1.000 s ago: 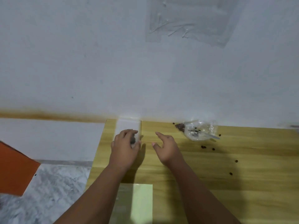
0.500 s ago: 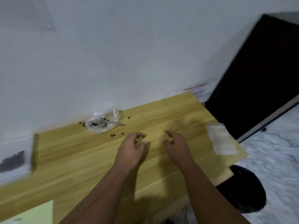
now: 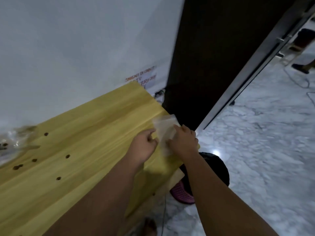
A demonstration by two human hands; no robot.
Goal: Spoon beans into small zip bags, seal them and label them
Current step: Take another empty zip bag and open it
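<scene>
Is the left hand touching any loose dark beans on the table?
No, the left hand is beside the small clear plastic zip bags at the end of the yellow wooden table, apart from the loose dark beans.

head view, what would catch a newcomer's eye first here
The left hand and right hand meet at the clear zip bags on the table's right corner. Loose dark beans dot the wood to the left, and a tall black panel fills the upper right.

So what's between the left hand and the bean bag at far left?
Head view: bare wooden table with a few loose beans scattered between left hand and bean bag.
</scene>
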